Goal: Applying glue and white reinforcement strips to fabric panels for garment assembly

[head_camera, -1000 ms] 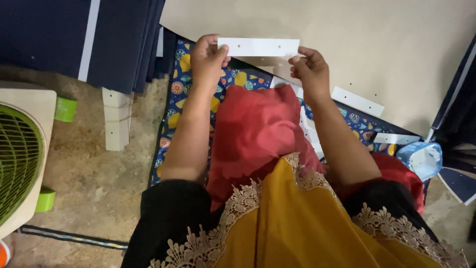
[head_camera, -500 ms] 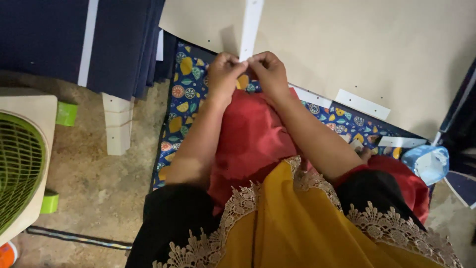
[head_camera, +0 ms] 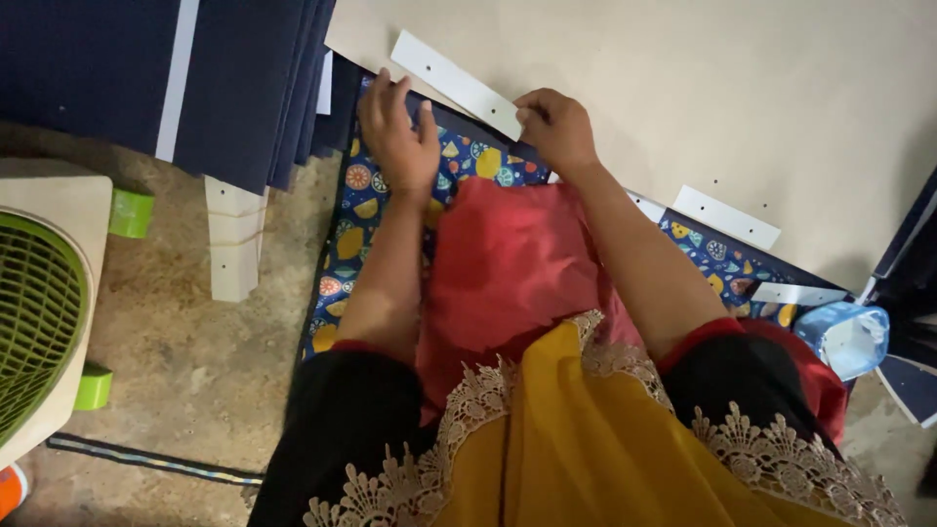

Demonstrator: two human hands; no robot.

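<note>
A rough concrete floor (head_camera: 166, 332) fills the lower left. At nine o'clock stands a green fan (head_camera: 34, 303). Dark blue boards (head_camera: 146, 78) lean at eleven o'clock. A fruit-patterned mat (head_camera: 356, 220) lies at centre; the light is dim.

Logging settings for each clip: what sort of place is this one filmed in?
Probably a home or small workshop floor used for craft assembly: bare concrete floor, a patterned mat, stacked navy boards, and a green fan. The right hand holds a white strip.

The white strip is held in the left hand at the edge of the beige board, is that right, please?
Not quite: the right hand holds the white strip at the beige board. The left hand rests flat on the patterned mat, as the head view shows.
</note>
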